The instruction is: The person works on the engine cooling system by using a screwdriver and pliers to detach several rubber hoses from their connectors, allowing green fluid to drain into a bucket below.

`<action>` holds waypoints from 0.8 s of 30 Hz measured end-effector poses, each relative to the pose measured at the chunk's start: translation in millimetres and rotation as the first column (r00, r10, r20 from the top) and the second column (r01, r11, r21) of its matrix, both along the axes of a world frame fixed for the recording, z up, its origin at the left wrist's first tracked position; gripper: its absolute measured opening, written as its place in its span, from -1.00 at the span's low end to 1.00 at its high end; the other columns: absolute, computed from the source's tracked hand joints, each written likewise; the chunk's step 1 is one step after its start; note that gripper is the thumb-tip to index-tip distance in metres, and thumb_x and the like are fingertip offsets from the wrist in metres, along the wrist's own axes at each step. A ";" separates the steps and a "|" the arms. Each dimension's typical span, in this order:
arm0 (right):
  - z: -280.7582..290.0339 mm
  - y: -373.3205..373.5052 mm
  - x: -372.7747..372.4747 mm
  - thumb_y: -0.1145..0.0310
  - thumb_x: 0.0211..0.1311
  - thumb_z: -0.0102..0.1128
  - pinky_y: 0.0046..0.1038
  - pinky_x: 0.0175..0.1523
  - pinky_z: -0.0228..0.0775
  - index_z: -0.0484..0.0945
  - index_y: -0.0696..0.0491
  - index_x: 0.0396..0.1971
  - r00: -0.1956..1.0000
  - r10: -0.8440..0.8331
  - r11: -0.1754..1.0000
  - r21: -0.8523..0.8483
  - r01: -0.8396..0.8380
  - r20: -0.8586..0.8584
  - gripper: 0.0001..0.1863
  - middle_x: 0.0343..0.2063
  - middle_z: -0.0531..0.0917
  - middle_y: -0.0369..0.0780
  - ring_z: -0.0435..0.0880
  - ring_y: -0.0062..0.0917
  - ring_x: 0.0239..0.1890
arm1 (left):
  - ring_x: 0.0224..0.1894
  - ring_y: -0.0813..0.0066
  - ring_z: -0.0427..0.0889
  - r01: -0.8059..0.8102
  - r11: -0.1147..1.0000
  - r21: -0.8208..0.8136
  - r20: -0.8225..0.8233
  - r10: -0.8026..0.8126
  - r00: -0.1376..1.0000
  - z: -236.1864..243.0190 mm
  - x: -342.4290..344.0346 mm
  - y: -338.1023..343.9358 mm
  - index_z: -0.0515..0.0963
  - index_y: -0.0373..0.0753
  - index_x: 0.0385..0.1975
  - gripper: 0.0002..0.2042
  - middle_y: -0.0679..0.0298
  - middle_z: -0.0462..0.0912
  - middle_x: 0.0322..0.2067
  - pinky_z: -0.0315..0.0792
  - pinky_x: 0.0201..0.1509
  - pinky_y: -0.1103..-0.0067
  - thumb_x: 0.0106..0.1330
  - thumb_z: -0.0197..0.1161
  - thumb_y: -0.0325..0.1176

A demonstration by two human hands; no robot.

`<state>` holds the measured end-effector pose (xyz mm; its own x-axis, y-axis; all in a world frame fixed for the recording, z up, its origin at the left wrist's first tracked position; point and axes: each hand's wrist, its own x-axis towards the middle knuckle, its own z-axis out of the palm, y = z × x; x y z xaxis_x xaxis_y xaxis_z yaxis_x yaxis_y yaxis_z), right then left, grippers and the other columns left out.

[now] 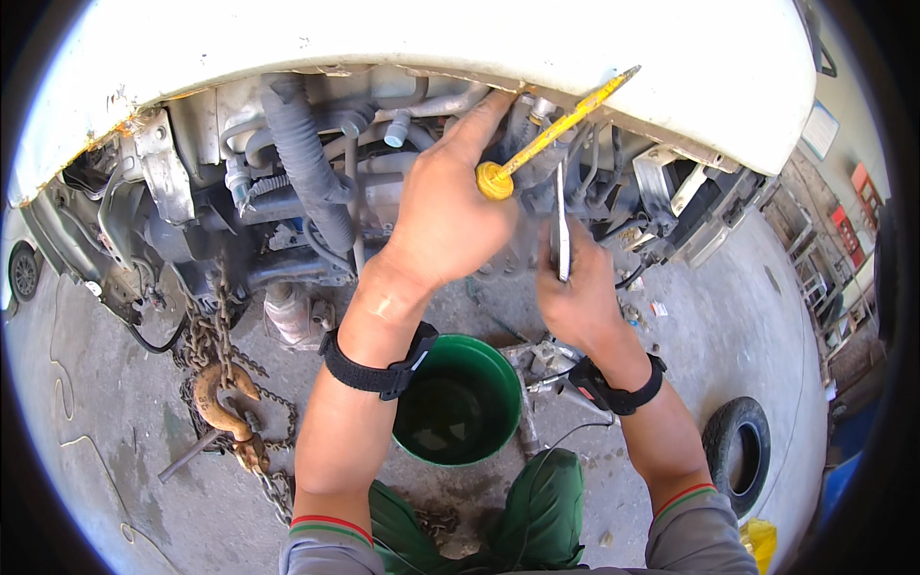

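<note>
My left hand (pixel 450 216) reaches up into the open front of a vehicle, beneath its white panel (pixel 422 34). It is closed on a yellow screwdriver (pixel 565 120), whose round collar sits by the fist and whose long shaft slants up to the right across the panel edge. One finger stretches up among the pipes, its tip near the panel's lower edge. Lower and to the right, my right hand (pixel 580 287) is closed round a shiny steel wrench (pixel 563 216) standing nearly upright, its upper end among the engine parts. What the wrench end touches is hidden.
A ribbed grey hose (pixel 305 158) runs down left of my hands. Below stands a green bucket (pixel 460 350) with dark liquid in it. A rusty hook (pixel 222 395) hangs on chains at left. Metal parts (pixel 551 359) lie right of the bucket; a tyre (pixel 738 455) is farther right.
</note>
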<state>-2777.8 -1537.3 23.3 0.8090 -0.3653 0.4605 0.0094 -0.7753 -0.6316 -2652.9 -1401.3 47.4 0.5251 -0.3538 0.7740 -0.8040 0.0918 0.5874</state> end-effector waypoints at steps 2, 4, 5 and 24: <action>-1.2 -5.5 -3.0 0.58 -0.05 0.09 -0.17 -0.33 0.43 0.44 0.28 -0.27 0.997 0.064 0.998 -0.017 -0.063 0.036 -0.74 -0.56 0.55 0.08 0.56 0.07 -0.47 | -0.11 0.42 0.63 -0.029 1.000 -0.011 0.052 0.030 0.998 -2.8 3.0 1.6 0.32 -0.26 0.37 -0.20 0.05 0.71 -0.08 0.47 0.05 0.58 -0.08 0.13 -0.65; -6.2 -5.2 -1.7 0.58 -0.05 0.08 -0.20 -0.34 0.43 0.44 0.27 -0.27 0.997 0.049 0.997 -0.055 -0.046 0.059 -0.74 -0.56 0.55 0.05 0.56 0.03 -0.50 | -0.11 0.47 0.62 -0.013 1.000 -0.028 0.068 0.014 0.998 -5.0 6.0 5.3 0.35 -0.26 0.35 -0.21 0.06 0.71 -0.08 0.46 0.04 0.59 -0.08 0.12 -0.65; -7.5 -7.3 -2.4 0.58 -0.04 0.07 -0.24 -0.35 0.43 0.44 0.27 -0.28 0.996 0.027 0.995 -0.093 -0.019 0.081 -0.75 -0.57 0.55 0.02 0.56 -0.02 -0.53 | -0.11 0.47 0.62 -0.008 0.999 -0.035 0.066 0.011 0.998 -3.3 5.3 5.3 0.35 -0.26 0.35 -0.21 0.06 0.71 -0.08 0.46 0.04 0.59 -0.08 0.12 -0.65; -12.8 2.9 6.6 0.57 -0.07 0.05 -0.10 -0.33 0.41 0.41 0.25 -0.28 0.995 0.006 0.998 -0.062 0.000 0.097 -0.74 -0.61 0.52 0.09 0.56 0.12 -0.49 | 0.15 0.00 0.60 0.154 0.985 -0.077 -0.008 -0.155 0.988 -4.1 13.8 5.8 0.50 -0.26 0.22 -0.36 -0.11 0.60 0.09 0.47 0.21 0.43 -0.03 0.17 -0.59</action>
<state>-2771.3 -1534.4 10.5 0.7603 -0.3313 0.5587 0.0712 -0.8124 -0.5787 -2639.1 -1395.5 43.3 0.4795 -0.3717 0.7949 -0.7686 0.2592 0.5848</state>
